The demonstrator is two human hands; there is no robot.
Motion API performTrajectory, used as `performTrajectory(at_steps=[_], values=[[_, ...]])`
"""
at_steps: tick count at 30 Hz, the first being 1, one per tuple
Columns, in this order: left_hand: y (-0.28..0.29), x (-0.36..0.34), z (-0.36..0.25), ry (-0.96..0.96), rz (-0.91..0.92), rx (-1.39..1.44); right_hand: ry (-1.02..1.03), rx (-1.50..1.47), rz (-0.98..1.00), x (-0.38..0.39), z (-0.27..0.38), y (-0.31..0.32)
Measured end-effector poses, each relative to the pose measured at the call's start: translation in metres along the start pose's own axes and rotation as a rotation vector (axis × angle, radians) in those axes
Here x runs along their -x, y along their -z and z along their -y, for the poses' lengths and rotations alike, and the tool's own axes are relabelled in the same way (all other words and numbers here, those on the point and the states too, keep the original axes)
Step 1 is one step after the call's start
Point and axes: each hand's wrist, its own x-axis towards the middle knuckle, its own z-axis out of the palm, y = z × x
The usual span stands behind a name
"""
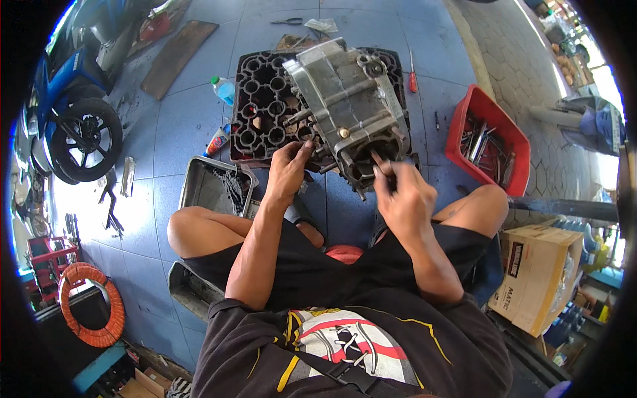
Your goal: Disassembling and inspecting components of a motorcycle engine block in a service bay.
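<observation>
A metal engine case (348,99) rests tilted on a dark, gridded plastic crate (259,79), with studs sticking out around its open lower end. My left hand (288,169) has its fingers curled at the case's lower left, by a stud. My right hand (405,196) is closed in a pinch at the round opening; what its fingers hold there is too small and blurred to make out.
Left are a blue motorbike (79,139), metal tray (201,186), bottle (223,91), tube (217,139) and orange coiled ring (73,302). Right lie a red screwdriver (412,83), red tool bin (471,106) and cardboard box (531,278). Pliers (286,20) lie beyond the crate.
</observation>
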Motion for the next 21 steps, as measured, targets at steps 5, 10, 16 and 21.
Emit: performTrajectory(at_steps=[5,10,16,21], values=[[0.004,0.007,0.0,0.081,-0.001,0.075,0.013,0.113,0.095,-0.003,-0.009,-0.016],[0.004,-0.001,0.001,0.0,0.036,-0.028,0.027,0.121,0.029,-0.016,-0.001,-0.01],[0.006,0.0,-0.004,0.001,0.046,0.039,0.012,0.067,0.067,-0.007,0.001,-0.001],[0.004,0.002,0.013,-0.037,0.14,0.018,-0.027,0.201,0.168,0.002,-0.02,-0.023]])
